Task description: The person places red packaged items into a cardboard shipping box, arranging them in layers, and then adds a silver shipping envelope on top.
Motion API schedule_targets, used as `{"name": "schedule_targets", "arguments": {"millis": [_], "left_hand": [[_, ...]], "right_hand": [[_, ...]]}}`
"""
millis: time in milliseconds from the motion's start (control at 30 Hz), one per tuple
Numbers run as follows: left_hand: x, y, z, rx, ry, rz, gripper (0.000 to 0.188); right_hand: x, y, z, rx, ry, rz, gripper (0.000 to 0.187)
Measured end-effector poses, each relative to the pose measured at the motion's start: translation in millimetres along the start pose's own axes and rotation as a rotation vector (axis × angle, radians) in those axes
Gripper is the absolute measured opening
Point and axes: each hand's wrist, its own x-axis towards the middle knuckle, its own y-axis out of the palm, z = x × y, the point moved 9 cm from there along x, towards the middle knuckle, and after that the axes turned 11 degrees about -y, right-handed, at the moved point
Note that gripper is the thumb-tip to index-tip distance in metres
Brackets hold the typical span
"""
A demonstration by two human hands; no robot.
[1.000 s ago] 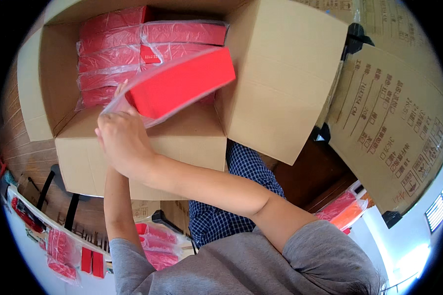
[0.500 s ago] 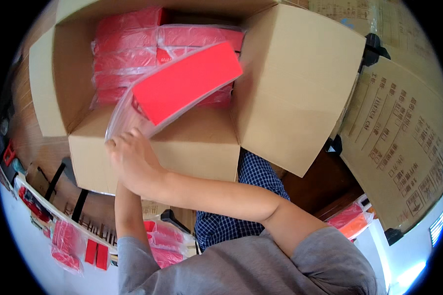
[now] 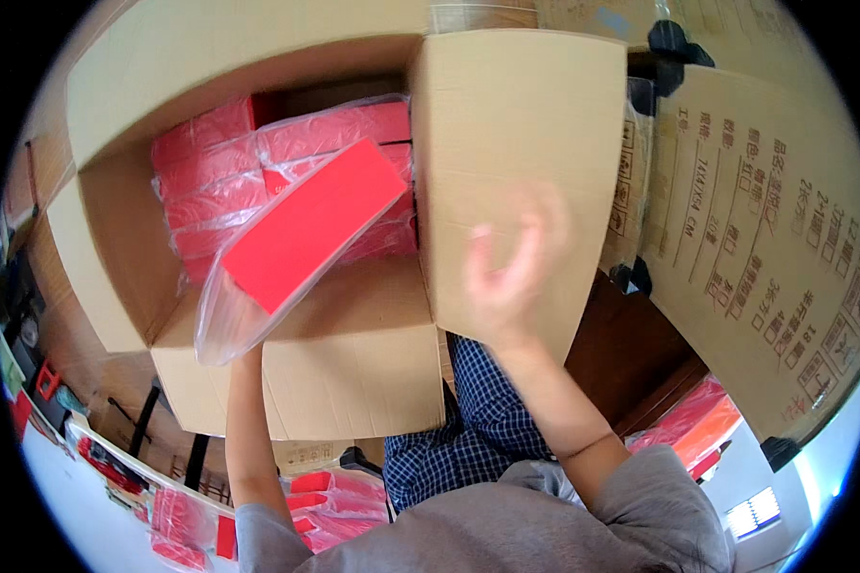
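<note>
A long red box [image 3: 315,225] in a clear plastic bag [image 3: 222,329] is tilted above the open end of a large cardboard carton [image 3: 296,377]. My left hand [image 3: 247,307] holds it from underneath at its near end, mostly covered by the box and the loose bag, so its fingers are hidden. Over the carton's right flap [image 3: 535,124], my right hand [image 3: 518,258] is raised with nothing in it, fingers apart and smeared by motion. Inside the carton lie several red boxes [image 3: 210,158] in clear wrap, stacked in rows.
Another cardboard carton [image 3: 736,239] with printed panels stands on the right, beside black clamp-like parts [image 3: 674,48]. More red wrapped packages [image 3: 334,501] lie below the carton, and others [image 3: 688,420] at lower right. A shelf edge [image 3: 134,477] curves along the lower left.
My right hand has let go of the bag's end and swung right, opening. The red box has shifted down and left in view, along with the carton.
</note>
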Motion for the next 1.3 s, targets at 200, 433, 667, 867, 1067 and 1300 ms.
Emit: {"name": "schedule_targets", "arguments": {"millis": [200, 433, 667, 867, 1067, 1300], "left_hand": [[-11, -2, 13, 0.061, -0.090, 0.009, 0.059], [-36, 14, 40, 0.028, -0.209, -0.069, 0.059], [-45, 1, 101, -0.073, -0.303, -0.237, 0.059], [-42, 0, 164, -0.112, -0.413, -0.198, 0.059], [-40, -10, 162, -0.032, -0.635, -0.268, 0.055], [-45, -7, 207, -0.114, -0.556, -0.387, 0.061]], "right_hand": [[13, -71, -71, -0.242, 0.050, -0.050, 0.050], [27, 200, -32, 0.381, 0.163, 0.173, 0.028], [69, 424, -165, 0.395, 0.689, 0.503, 0.047], [-16, 458, -206, -0.394, 0.444, 1.008, 0.060], [-46, 446, -164, -0.698, 0.021, 1.062, 0.086], [-47, 462, -181, -0.875, -0.064, 1.113, 0.109]]}}
